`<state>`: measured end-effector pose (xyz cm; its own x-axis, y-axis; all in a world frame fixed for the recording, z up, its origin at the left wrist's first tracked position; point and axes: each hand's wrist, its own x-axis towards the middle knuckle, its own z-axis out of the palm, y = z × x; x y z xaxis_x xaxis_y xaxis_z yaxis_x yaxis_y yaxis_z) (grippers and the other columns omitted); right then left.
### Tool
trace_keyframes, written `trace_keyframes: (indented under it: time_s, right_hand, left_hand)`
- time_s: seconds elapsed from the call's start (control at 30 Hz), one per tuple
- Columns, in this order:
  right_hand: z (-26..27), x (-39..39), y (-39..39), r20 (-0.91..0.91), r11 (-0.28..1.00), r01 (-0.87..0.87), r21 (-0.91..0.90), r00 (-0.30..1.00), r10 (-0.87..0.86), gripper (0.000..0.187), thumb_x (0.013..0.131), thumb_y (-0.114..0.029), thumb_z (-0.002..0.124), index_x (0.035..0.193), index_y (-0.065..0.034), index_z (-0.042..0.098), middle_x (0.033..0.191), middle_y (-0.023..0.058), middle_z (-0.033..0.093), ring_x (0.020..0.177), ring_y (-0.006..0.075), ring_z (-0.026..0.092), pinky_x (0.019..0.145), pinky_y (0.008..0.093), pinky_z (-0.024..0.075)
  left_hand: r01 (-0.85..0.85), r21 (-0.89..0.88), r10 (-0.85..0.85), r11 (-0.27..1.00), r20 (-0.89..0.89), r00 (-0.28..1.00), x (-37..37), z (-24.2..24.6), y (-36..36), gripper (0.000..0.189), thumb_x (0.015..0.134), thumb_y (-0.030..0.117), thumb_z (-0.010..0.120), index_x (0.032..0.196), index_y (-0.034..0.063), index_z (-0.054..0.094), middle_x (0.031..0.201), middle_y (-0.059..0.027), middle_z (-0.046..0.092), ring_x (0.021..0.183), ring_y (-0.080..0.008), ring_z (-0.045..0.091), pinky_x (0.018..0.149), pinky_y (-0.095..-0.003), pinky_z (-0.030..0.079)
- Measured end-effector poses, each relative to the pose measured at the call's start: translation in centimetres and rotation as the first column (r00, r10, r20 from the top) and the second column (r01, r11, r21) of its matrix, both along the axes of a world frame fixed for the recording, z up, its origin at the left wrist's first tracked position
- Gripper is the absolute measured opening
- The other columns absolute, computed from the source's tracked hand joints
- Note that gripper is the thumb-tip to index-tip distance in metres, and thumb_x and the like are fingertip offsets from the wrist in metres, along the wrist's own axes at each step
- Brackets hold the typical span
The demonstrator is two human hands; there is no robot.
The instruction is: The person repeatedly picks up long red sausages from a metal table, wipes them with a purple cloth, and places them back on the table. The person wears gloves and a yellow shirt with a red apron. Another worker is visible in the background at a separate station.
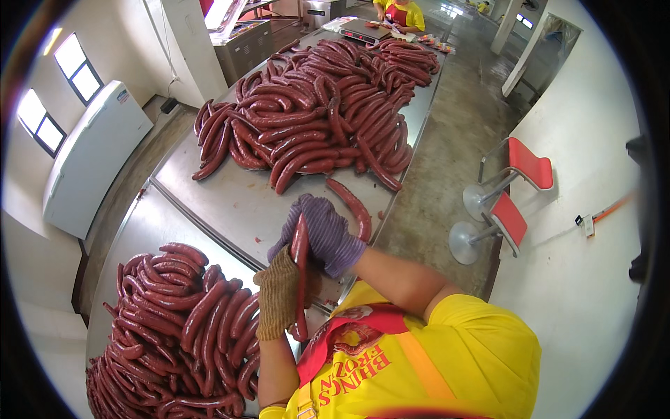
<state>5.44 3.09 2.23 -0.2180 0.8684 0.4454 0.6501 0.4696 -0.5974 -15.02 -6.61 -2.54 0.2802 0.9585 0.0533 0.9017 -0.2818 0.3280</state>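
A long dark-red sausage (pixel 300 256) is held upright in the picture between my two gloved hands. My left hand (pixel 278 296), in a brown knitted glove, grips its lower left side. Around its upper part my right hand (pixel 325 233), in a purple striped knitted glove, is closed; the fingertips are partly hidden. Just right of the purple glove a single curved sausage (pixel 353 206) lies on the steel table. Beyond my hands a large heap of sausages (pixel 293 120) covers the table's middle. Another heap (pixel 172 324) lies at the lower left.
The steel table (pixel 209 209) has a raised seam (pixel 201 222) near my hands. A digital scale (pixel 365 31) stands at its far end, where a person (pixel 403 15) in yellow works. Red-seated stools (pixel 529 162) stand at right; a white chest freezer (pixel 97 157) is at left.
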Motion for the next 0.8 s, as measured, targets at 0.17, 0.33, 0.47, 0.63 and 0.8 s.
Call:
trace_keyframes:
  time_s: [0.17, 0.33, 0.47, 0.63, 0.8]
  right_hand:
    - [0.2, 0.1, -1.2, -0.322, 0.965, -0.123, -0.232, 0.946, 0.043, 0.024, 0.113, -0.025, 0.059, 0.106, -0.0049, 0.069, 0.102, 0.021, 0.074, 0.098, 0.0407, 0.077, 0.087, 0.0507, 0.0595]
    - [1.5, 0.4, -1.6, -0.125, 0.987, -0.14, -0.078, 0.984, 0.129, 0.014, 0.105, -0.02, 0.068, 0.105, -0.0063, 0.069, 0.103, 0.0221, 0.073, 0.1, 0.044, 0.076, 0.088, 0.0515, 0.0599]
    - [2.0, 0.8, -0.8, -0.032, 0.996, -0.087, -0.034, 0.996, 0.086, 0.011, 0.101, -0.018, 0.07, 0.103, -0.0074, 0.07, 0.099, 0.0201, 0.075, 0.097, 0.0439, 0.078, 0.085, 0.0521, 0.0615]
    - [1.8, 0.9, -0.3, -0.242, 0.985, 0.01, -0.173, 0.969, -0.052, 0.013, 0.1, -0.019, 0.071, 0.105, -0.0072, 0.074, 0.095, 0.0188, 0.076, 0.094, 0.043, 0.079, 0.084, 0.0522, 0.0618]
    - [1.3, 0.2, -0.7, -0.19, 0.993, -0.102, 0.052, 0.976, 0.11, 0.015, 0.1, -0.02, 0.073, 0.106, -0.0064, 0.074, 0.097, 0.019, 0.077, 0.099, 0.0402, 0.08, 0.086, 0.051, 0.0615]
  left_hand:
    - [0.006, -0.014, -0.006, 1.0, -0.012, 1.0, 0.0, 0.1, -0.2, 0.054, 0.099, 0.011, 0.074, 0.153, 0.0009, 0.069, 0.131, -0.024, 0.082, 0.115, -0.0411, 0.084, 0.094, -0.0525, 0.064]
    - [0.012, -0.027, -0.012, 1.0, -0.021, 1.0, -0.2, 0.0, -0.2, 0.054, 0.099, 0.011, 0.075, 0.152, 0.001, 0.069, 0.131, -0.0237, 0.082, 0.115, -0.041, 0.084, 0.094, -0.0526, 0.064]
    - [0.013, -0.031, -0.014, 0.999, -0.03, 0.999, -0.3, 0.0, -0.2, 0.054, 0.098, 0.012, 0.076, 0.151, 0.001, 0.069, 0.13, -0.0234, 0.082, 0.115, -0.0409, 0.084, 0.093, -0.0526, 0.064]
    - [0.018, -0.034, -0.019, 0.999, -0.031, 0.999, -0.2, -0.1, -0.3, 0.054, 0.097, 0.012, 0.077, 0.15, 0.0011, 0.07, 0.13, -0.0231, 0.082, 0.115, -0.0407, 0.084, 0.093, -0.0526, 0.064]
    - [0.025, -0.037, -0.026, 0.999, -0.033, 0.999, -0.1, 0.0, -0.2, 0.054, 0.096, 0.013, 0.078, 0.149, 0.0012, 0.07, 0.13, -0.0228, 0.082, 0.115, -0.0406, 0.084, 0.093, -0.0527, 0.064]
